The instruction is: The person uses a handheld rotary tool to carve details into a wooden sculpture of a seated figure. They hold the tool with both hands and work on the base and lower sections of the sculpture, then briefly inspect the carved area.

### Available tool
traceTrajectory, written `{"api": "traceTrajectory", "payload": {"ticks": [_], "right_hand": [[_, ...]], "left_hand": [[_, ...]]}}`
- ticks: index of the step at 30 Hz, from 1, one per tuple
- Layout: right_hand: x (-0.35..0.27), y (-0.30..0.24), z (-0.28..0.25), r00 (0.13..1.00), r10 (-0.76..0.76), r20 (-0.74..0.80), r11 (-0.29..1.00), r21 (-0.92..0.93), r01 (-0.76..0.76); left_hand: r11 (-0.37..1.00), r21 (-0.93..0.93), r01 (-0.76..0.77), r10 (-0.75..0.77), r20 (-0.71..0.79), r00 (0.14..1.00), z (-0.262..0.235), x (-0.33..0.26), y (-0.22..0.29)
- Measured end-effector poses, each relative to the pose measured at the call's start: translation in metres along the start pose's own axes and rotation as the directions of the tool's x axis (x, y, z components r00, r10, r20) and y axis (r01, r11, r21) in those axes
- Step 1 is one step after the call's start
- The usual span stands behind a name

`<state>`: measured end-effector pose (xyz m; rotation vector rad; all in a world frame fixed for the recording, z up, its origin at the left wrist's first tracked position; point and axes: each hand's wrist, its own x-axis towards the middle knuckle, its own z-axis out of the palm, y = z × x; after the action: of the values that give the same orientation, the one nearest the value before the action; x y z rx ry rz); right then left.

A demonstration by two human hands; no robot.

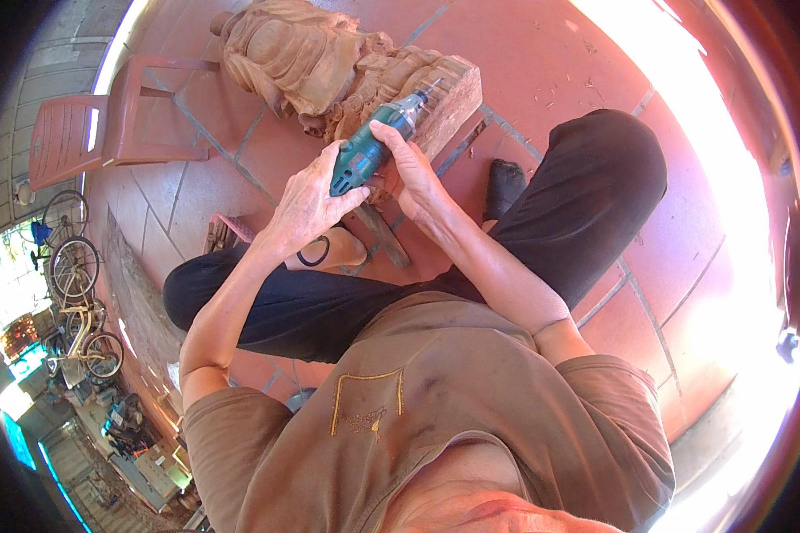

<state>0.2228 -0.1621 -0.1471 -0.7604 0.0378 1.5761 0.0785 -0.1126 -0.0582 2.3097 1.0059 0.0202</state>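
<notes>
While both our left hand [307, 204] and right hand [409, 164] grip the green rotary tool [369, 151], the wooden carving [329, 67] looks largely shaped, with detailing left.

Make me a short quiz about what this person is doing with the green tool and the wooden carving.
1. True or false: both hands grip the green power tool.
2. Where does the tool's tip point? A) at the wood carving B) at the plastic chair C) at the bicycles
3. Fill in: the carving lies on the red ____ floor.

Key:
1. True: the left hand wraps the rear and the right hand steadies the body.
2. A
3. tiled
</notes>
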Motion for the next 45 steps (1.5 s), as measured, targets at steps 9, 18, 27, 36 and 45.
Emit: {"api": "traceTrajectory", "payload": {"ticks": [9,18,27,36,45], "right_hand": [[0.005,-0.001,0.002,1.000,0.017,0.005,1.000,-0.016,-0.017],[-0.002,-0.001,0.004,0.999,-0.009,-0.054,1.000,-0.009,0.008],[0.005,0.000,0.001,1.000,0.019,-0.023,0.999,-0.026,-0.020],[-0.001,-0.001,0.004,0.999,0.004,-0.040,1.000,-0.004,-0.004],[-0.006,-0.001,0.003,0.999,-0.011,-0.043,1.000,0.010,0.011]], "left_hand": [[1.000,-0.011,-0.006,0.006,-0.021,1.000,0.002,0.000,-0.006],[0.998,-0.016,-0.054,0.054,0.007,0.999,-0.003,0.001,0.000],[1.000,-0.029,-0.008,0.008,0.018,1.000,-0.003,0.000,0.003],[1.000,-0.027,0.001,0.000,0.041,0.999,-0.006,0.002,0.004],[0.999,-0.028,-0.040,0.041,0.036,0.999,-0.004,0.001,-0.002]]}}
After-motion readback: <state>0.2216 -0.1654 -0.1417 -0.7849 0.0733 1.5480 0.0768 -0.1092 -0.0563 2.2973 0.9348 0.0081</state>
